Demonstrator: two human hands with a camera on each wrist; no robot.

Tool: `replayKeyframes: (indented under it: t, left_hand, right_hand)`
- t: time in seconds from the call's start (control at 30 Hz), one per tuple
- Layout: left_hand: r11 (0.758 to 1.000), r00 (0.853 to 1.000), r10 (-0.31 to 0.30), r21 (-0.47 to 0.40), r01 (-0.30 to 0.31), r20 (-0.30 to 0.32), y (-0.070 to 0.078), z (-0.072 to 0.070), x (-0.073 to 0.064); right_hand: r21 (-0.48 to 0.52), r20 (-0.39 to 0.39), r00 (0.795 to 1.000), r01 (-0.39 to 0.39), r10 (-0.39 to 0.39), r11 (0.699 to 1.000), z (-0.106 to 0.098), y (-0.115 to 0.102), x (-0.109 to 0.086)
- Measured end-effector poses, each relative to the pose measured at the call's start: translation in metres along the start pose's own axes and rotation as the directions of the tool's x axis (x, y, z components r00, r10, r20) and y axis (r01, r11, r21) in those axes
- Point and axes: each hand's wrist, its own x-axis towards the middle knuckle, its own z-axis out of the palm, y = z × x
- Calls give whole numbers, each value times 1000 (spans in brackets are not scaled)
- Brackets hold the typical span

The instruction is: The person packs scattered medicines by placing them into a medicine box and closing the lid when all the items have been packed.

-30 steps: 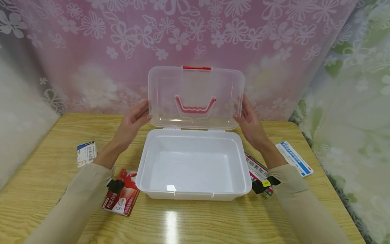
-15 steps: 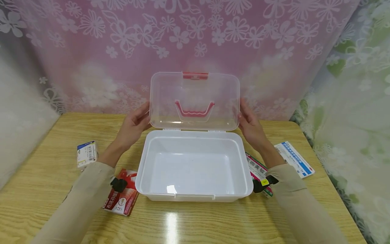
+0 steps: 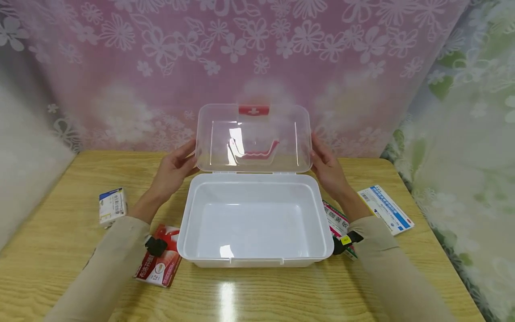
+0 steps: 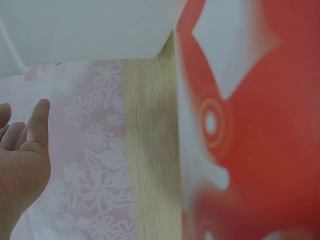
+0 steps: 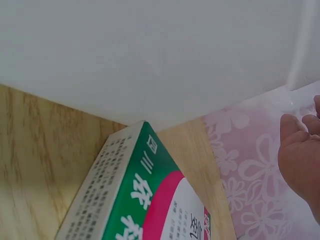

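Observation:
In the head view a white plastic box (image 3: 253,223) stands with its clear hinged lid (image 3: 253,127) raised and leaning back. The lid bears a red handle (image 3: 259,155) and a red latch with a white cross (image 3: 253,110). My left hand (image 3: 173,167) is at the lid's left side, fingers and thumb extended to its edge. At the opposite edge, my right hand (image 3: 329,170) has its fingertips and thumb right at the rim. Inside the box only the bare white floor shows. In both wrist views the fingers are partly out of frame.
A red medicine box (image 3: 161,268) lies under the left wrist, with a white-and-blue carton (image 3: 112,208) further left. Beside the box's right wall is a green-and-pink carton (image 5: 150,190). A white-and-blue flat pack (image 3: 386,210) lies right of it on the wooden table (image 3: 257,299).
The lid has tilted further back, its top edge sinking and its red latch coming into view. Both hands have stayed beside it, the right shifting slightly inward.

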Motion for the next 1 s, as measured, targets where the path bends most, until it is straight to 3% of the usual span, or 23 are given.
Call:
replayKeyframes:
  t: [0.2,0.47,0.67,0.83,1.0]
  left_hand:
    - [1000,999,-31,-2,31,-11,0,1,1]
    - [997,1000,-30,-71,29,-6,-2,1,-1]
    - [995,997,-73,-72,72,-20,-5,2,-3]
    - [993,993,-114,-45,113,-26,-7,1,-4]
    - [982,983,-182,36,183,-32,-5,1,-5]
  right_hand:
    - [-10,-30,999,-24,24,1000,1,1,-2]
    - [20,-35,998,-53,53,998,2,4,-3]
    - [27,-50,995,-85,86,996,2,7,-6]
    - [17,-85,988,-127,128,992,3,10,-9]
    - [26,-119,978,-170,172,985,5,13,-9]
